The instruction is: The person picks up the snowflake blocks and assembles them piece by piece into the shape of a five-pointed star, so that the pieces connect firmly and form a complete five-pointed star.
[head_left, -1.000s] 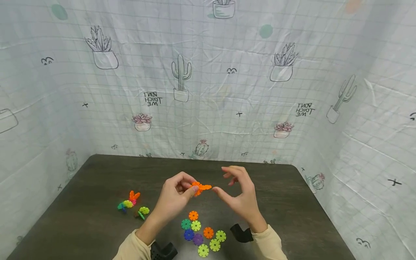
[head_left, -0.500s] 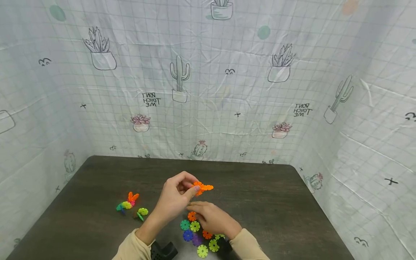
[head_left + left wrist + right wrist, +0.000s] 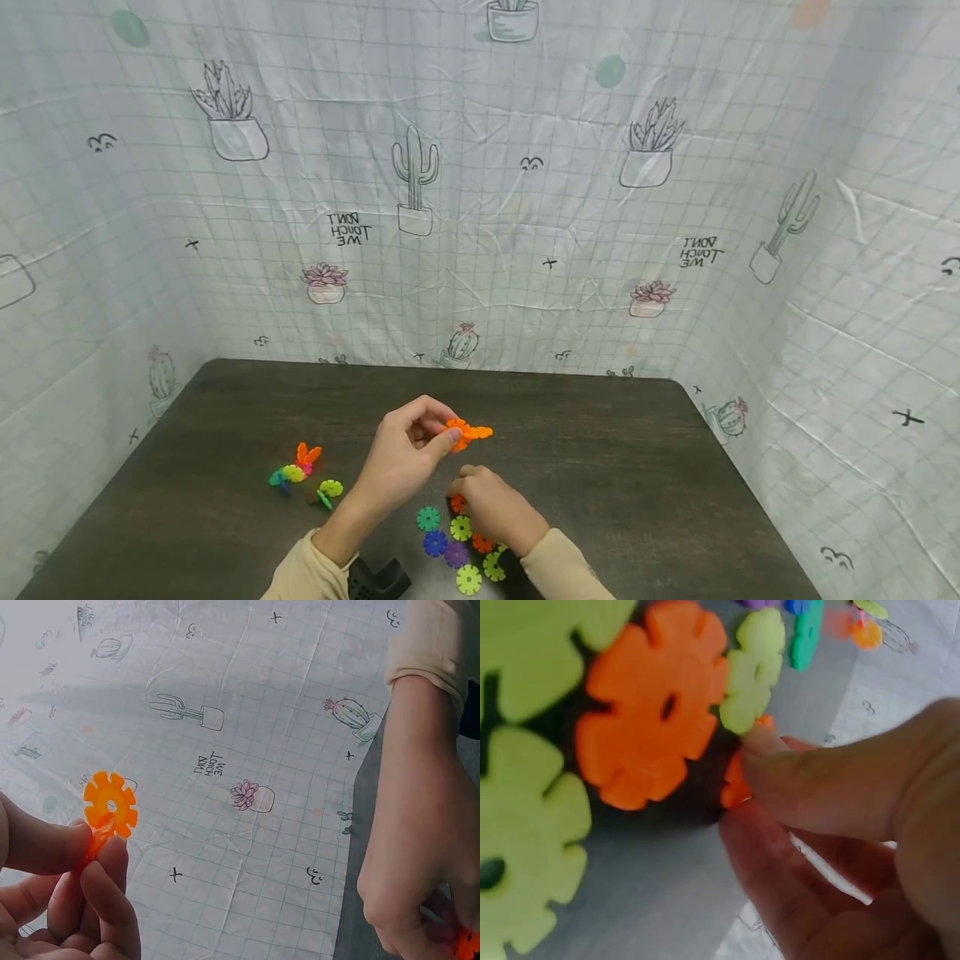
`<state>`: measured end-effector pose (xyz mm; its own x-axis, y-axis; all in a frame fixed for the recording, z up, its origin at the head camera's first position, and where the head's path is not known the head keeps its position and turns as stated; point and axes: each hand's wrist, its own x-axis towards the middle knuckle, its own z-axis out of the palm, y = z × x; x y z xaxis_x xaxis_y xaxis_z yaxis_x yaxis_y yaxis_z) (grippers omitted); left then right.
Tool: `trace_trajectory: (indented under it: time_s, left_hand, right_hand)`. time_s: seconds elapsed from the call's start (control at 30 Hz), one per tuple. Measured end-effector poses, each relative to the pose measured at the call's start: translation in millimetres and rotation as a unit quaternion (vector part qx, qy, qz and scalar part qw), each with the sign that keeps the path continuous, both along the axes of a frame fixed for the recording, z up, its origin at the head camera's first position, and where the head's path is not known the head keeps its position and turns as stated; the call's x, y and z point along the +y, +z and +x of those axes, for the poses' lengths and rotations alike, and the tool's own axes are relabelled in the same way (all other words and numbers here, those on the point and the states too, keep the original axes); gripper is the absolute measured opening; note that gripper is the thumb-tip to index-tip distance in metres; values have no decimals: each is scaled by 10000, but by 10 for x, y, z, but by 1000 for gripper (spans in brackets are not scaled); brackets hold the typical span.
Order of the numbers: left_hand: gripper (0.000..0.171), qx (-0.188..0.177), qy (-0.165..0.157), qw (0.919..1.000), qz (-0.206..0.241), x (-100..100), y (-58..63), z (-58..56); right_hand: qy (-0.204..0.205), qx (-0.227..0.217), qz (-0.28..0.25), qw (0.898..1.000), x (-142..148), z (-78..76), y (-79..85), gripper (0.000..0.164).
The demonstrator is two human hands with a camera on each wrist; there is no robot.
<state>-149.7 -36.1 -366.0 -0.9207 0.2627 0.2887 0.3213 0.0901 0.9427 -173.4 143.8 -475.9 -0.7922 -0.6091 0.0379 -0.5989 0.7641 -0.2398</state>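
Note:
My left hand [image 3: 408, 446] holds up joined orange notched discs [image 3: 469, 432] between thumb and fingers; one disc [image 3: 112, 804] faces the left wrist view. Lower on the table, my right hand [image 3: 498, 504] has thumb and fingers at an orange disc [image 3: 737, 780], pinching its edges in the right wrist view. Around that hand lie loose notched discs: a teal one [image 3: 428, 518], a blue one [image 3: 435, 543], a purple one [image 3: 457, 553], another orange one [image 3: 656, 705] and several yellow-green ones [image 3: 469, 579]. The right hand and sleeve partly cover some of these.
At the left of the dark table [image 3: 600, 450] lies a joined cluster of coloured discs [image 3: 294, 472], with a smaller green pair [image 3: 326, 492] beside it. A black wrist device [image 3: 380, 580] shows by the left sleeve. A patterned cloth [image 3: 480, 208] surrounds the table.
My right hand has come down from beside the held orange discs to the loose ones, where it now pinches an orange disc, nudged slightly right. The left hand has stayed nearly still.

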Motion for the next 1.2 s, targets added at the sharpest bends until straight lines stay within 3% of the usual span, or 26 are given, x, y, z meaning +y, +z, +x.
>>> trace_trajectory:
  time_s: [0.17, 0.37, 0.53, 0.67, 0.77, 0.87, 0.97, 1.07, 1.13, 1.2]
  left_hand:
    - [9, -27, -28, 10000, 64, -9, 10, 10]
    - [8, -94, 84, 9999, 85, -16, 27, 19]
    - [9, -132, 121, 9997, 179, -19, 48, 24]
    - [9, -173, 116, 9994, 286, -26, 64, 24]
    - [9, -232, 127, 9991, 342, -31, 75, 25]
    - [10, -348, 121, 9983, 445, -34, 87, 27]
    - [10, -424, 69, 9977, 524, -36, 93, 22]
    - [11, -441, 7, 9974, 575, -39, 99, 12]
    - [12, -444, -43, 9972, 605, -41, 103, 6]
    - [13, -461, -100, 9969, 629, -41, 108, 3]
  right_hand:
    - [-512, -719, 17, 9961, 67, -5, 46, 19]
    - [-1134, -1647, -292, 9794, 153, -14, 54, 23]
    - [-1152, -1654, -487, 9783, 213, 15, 44, 17]
    - [-795, -1153, -1013, 9849, 283, 24, 73, 10]
    - [-636, -367, -1853, 9799, 320, 28, 149, 9]
    - [-597, 741, -2761, 9564, 325, 43, 302, 11]
    - [-487, 1832, -3451, 9192, 314, 64, 515, 17]
    - [-228, 2622, -3863, 8840, 292, 93, 734, 21]
    - [-28, 2895, -3967, 8711, 274, 123, 859, 24]
    - [187, 3036, -3953, 8667, 255, 158, 946, 27]
